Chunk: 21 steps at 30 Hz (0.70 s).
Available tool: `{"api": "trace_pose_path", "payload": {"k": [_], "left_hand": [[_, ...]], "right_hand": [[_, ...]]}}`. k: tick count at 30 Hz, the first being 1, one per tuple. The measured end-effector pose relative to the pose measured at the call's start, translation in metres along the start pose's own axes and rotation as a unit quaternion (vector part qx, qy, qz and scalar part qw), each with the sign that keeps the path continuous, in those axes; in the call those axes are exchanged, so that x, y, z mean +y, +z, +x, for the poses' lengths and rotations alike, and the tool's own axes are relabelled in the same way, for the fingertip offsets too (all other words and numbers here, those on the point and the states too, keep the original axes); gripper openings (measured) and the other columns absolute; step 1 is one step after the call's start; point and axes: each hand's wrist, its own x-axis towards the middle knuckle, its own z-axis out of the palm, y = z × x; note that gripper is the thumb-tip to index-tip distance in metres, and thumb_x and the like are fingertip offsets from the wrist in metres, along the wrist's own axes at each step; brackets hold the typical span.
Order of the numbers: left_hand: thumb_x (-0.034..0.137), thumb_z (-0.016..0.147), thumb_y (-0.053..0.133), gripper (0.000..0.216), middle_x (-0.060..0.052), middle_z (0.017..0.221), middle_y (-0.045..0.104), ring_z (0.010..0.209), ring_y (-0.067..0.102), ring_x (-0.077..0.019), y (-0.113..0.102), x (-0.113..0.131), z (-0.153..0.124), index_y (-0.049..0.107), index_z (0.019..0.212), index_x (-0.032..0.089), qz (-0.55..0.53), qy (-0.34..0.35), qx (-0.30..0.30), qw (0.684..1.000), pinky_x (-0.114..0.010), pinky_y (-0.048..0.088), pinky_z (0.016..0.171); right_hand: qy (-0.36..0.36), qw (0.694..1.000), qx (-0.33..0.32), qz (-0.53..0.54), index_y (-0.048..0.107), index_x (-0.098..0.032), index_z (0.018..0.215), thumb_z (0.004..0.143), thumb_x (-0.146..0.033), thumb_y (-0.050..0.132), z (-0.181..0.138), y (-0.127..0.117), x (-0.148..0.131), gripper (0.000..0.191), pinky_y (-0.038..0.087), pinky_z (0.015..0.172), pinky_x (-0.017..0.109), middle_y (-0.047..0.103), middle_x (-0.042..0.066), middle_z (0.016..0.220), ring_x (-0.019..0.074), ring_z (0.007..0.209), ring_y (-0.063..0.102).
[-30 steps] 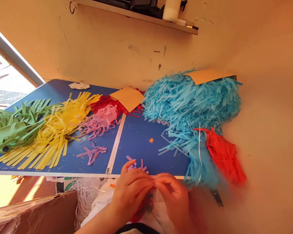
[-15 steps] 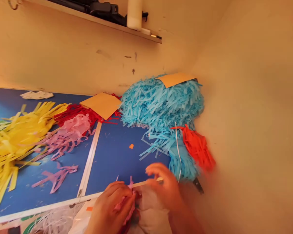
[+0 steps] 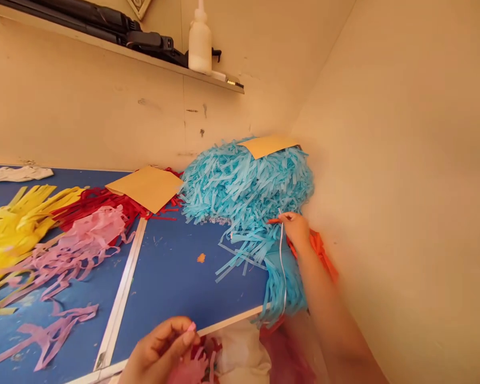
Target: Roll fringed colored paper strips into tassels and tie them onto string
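Note:
My left hand [image 3: 160, 349] is at the near edge of the blue table [image 3: 176, 277], fingers pinched on a small bundle of pink and red paper strips [image 3: 194, 362]. My right hand [image 3: 296, 230] has reached out to the right side of the table, its fingers closed on the thin white string [image 3: 282, 266] beside the orange paper strips [image 3: 318, 250]. The string hangs down over light-blue strips at the table's edge. A big heap of light-blue paper strips [image 3: 244, 184] lies just behind that hand.
Pink strips [image 3: 84, 240], red strips [image 3: 100, 200] under a tan card [image 3: 148, 186] and yellow strips [image 3: 16, 224] cover the left of the table. Another tan card [image 3: 268, 145] tops the blue heap. A wall stands close on the right; a shelf with a white bottle [image 3: 200, 40] hangs above.
My right hand left the bundle at the near edge and reached forward-right to the string by the orange strips. The left hand stayed low with the bundle. The view swung right.

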Motion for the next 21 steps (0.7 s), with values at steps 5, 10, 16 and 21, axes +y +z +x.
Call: {"api": "trace_pose_path", "payload": {"k": [5,10,16,21], "left_hand": [[0.044,0.053,0.089,0.037,0.000,0.065,0.067,0.060,0.060,-0.0113,0.001,0.014,-0.003,0.073,0.073,0.017,-0.194,-0.109,0.020,0.975,-0.020,0.047,0.057],[0.032,0.050,0.092,0.033,0.000,0.061,0.069,0.055,0.062,-0.0108,0.009,0.018,-0.010,0.072,0.071,0.017,-0.284,-0.126,0.040,0.950,-0.021,0.049,0.057],[0.029,0.049,0.092,0.032,-0.001,0.063,0.070,0.054,0.062,-0.0111,0.005,0.023,-0.019,0.071,0.069,0.015,-0.287,-0.115,0.050,0.950,-0.021,0.049,0.054],[0.032,0.052,0.091,0.031,0.000,0.063,0.071,0.056,0.061,-0.0098,0.003,0.017,-0.020,0.072,0.071,0.016,-0.282,-0.096,0.043,0.954,-0.020,0.047,0.056]], "right_hand": [[-0.041,0.977,-0.077,0.194,0.073,-0.018,0.087,0.088,-0.043,0.055,-0.104,-0.013,-0.031,0.031,0.047,0.060,0.027,0.070,0.004,0.070,0.0185,0.062,0.063],[-0.185,0.926,-0.233,0.231,0.069,-0.022,0.067,0.087,-0.025,0.057,-0.220,0.000,-0.075,0.023,0.040,0.057,0.024,0.061,-0.002,0.061,0.0126,0.057,0.055],[-0.232,0.909,-0.257,0.231,0.062,-0.021,0.063,0.086,-0.020,0.058,-0.250,0.009,-0.088,0.024,0.034,0.053,0.023,0.055,-0.004,0.059,0.0107,0.054,0.049],[-0.244,0.910,-0.260,0.209,0.058,-0.021,0.060,0.086,-0.019,0.057,-0.248,0.009,-0.091,0.026,0.033,0.053,0.024,0.053,-0.004,0.057,0.0108,0.054,0.048]]}}
